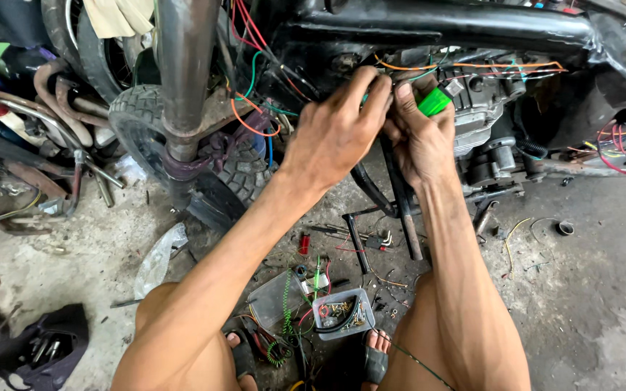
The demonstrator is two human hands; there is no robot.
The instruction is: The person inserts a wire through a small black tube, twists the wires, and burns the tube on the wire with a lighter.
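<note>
My left hand (338, 130) reaches up to the wiring (414, 69) under the black motorcycle frame (443, 25), its fingers pinched together on thin wires. My right hand (418, 137) is right beside it, closed around a bright green lighter (434, 101) whose top points at the same wires. Orange, red and green wires run along the frame above the grey engine (483, 108). What the fingertips grip exactly is hidden by the hands.
A knobby tyre (146, 123) and a rusty fork tube (182, 80) stand at the left. On the concrete floor between my knees lie a clear box of small parts (342, 313), coiled green wire (285, 304), loose tools and wire scraps. A dark tool pouch (45, 347) lies lower left.
</note>
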